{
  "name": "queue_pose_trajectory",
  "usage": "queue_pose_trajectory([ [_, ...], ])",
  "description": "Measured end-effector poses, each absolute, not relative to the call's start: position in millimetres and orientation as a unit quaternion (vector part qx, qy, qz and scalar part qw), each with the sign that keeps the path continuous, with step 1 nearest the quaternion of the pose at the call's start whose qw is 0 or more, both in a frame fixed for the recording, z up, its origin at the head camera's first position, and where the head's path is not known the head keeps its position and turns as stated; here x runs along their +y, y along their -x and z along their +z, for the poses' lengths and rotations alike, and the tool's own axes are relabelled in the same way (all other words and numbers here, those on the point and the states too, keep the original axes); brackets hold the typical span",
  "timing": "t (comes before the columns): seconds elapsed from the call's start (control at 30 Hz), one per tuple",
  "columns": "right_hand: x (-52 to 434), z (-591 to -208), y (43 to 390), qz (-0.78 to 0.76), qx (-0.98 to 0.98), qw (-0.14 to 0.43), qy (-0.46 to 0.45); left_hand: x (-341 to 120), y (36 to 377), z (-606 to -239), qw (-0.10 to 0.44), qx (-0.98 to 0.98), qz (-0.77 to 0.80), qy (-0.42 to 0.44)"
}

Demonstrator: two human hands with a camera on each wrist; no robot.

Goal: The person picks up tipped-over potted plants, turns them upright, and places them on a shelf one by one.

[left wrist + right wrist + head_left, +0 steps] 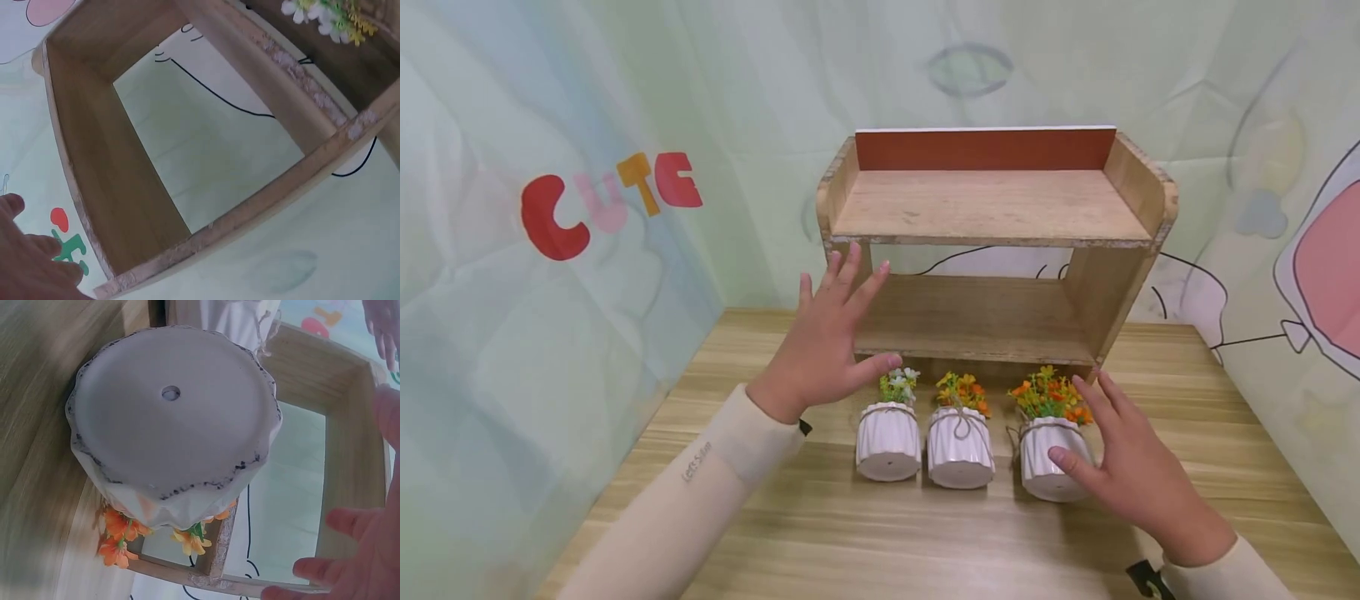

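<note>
Three white ribbed flowerpots lie on their sides on the table, undersides towards me and flowers towards the shelf. The left pot (887,446) has white flowers, the middle pot (960,454) yellow and orange ones, the right pot (1037,462) mostly orange ones. My left hand (823,346), fingers spread and holding nothing, hovers before the left side of the wooden shelf (1000,204). Also spread and without anything in it, my right hand (1142,471) is beside the right pot. In the right wrist view, a gap separates its fingers from that pot's underside (169,437), which has a drain hole.
The two-level shelf stands upright at the back of the wood-grain table (880,550), just behind the pots. A printed cloth backdrop (760,125) hangs behind and at both sides. Thin twine is tied round the pots.
</note>
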State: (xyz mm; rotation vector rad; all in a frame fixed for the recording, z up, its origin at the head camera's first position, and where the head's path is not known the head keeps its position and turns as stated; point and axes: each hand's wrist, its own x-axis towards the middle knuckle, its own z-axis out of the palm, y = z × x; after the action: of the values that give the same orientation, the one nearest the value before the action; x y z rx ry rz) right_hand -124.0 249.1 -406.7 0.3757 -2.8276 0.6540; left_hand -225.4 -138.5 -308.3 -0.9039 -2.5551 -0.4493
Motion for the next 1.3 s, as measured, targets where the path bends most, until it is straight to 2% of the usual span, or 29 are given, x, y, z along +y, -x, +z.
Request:
queue_pose_trajectory([
  [0.2,251.1,-408.0,124.8,0.234,-0.963,0.088,-0.097,-141.2,239.6,-294.6,0.245,-0.891,-0.2,0.325],
  [0.4,252.1,-408.5,126.5,0.256,-0.961,0.07,-0.076,-144.2,260.4,-280.0,0.271,-0.879,-0.237,0.312],
  [0.83,258.8,-415.4,129.3,0.295,-0.953,0.051,-0.041,-150.1,308.0,-256.3,0.228,-0.875,-0.349,0.246],
  [1.3,267.7,-422.6,135.4,0.319,-0.947,0.016,-0.011,-136.9,340.2,-248.0,0.21,-0.817,-0.512,0.163],
])
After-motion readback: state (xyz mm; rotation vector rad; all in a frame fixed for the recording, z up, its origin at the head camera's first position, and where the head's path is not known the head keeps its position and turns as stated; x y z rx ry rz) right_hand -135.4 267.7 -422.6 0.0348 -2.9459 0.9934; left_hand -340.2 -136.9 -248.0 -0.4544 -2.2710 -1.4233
